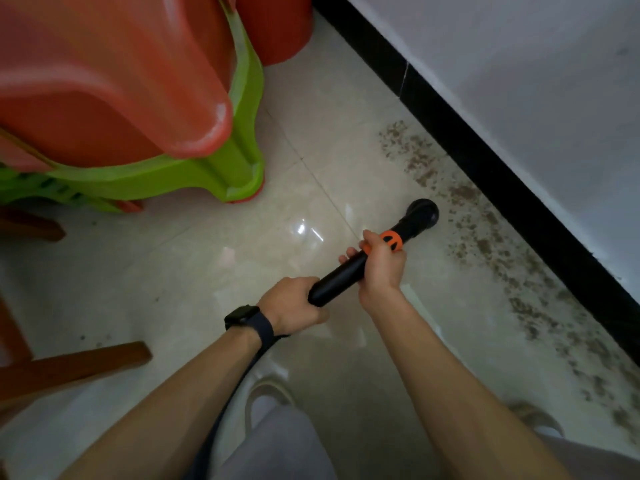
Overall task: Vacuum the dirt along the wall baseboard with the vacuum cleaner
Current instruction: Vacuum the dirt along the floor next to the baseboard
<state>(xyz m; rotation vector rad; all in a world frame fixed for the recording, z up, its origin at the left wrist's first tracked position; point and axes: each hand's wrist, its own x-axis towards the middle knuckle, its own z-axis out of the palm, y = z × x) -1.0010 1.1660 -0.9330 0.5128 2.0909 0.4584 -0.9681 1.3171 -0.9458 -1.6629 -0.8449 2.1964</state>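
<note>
You are gripping the black, rigid plastic vacuum cleaner wand (341, 273) in both hands, its nozzle close to the dirt.
Your left hand (294, 306) is wrapping its fingers round the rear end, where a dark hose (242, 382) is running under your wrist. Your right hand (381, 266) is curling round the tube further forward, at the orange collar (391, 240). The wand is looking stiff, smooth and probably light, so the collar is likely giving the surer hold. The round nozzle (423, 211) is pointing out ahead of your right hand, just beside the band of brown crumbly dirt (485, 244) lying on the pale tiled floor (242, 258) along the black baseboard (450, 133).
</note>
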